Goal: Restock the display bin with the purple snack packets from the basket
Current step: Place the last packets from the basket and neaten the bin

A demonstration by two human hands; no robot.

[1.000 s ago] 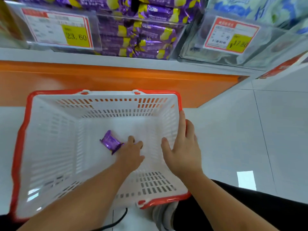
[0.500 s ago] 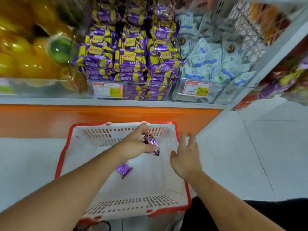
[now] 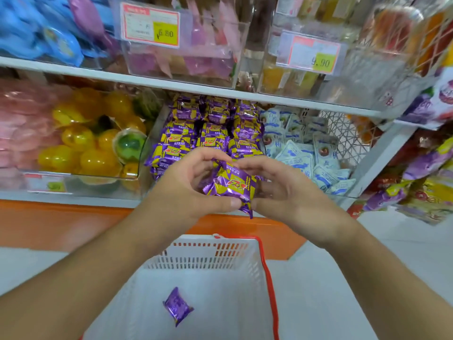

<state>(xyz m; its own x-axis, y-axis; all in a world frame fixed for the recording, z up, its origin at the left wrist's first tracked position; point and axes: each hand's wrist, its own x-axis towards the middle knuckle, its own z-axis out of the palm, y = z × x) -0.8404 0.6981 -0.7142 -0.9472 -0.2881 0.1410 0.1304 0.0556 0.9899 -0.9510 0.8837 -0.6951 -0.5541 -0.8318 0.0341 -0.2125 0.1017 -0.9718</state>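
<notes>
A purple and yellow snack packet (image 3: 229, 186) is held up in front of the shelf between both hands. My left hand (image 3: 181, 190) pinches its left side between thumb and curled fingers. My right hand (image 3: 282, 190) pinches its right side the same way. Just behind it, the display bin (image 3: 208, 131) on the lower shelf is stacked with several matching purple packets. Below, the white basket with a red rim (image 3: 268, 278) stands on the floor, and one purple packet (image 3: 177, 305) lies on its bottom.
Yellow and green jelly cups (image 3: 93, 143) fill the clear bin to the left. White and blue packets (image 3: 304, 150) fill the bin to the right. An upper shelf (image 3: 220, 92) with price tags overhangs the bins. An orange base panel (image 3: 61, 224) runs under the shelf.
My left hand lifted a purple packet out of the basket up to shelf height. My right hand left the basket rim and took hold of the packet's other side. The view tilted upward.
</notes>
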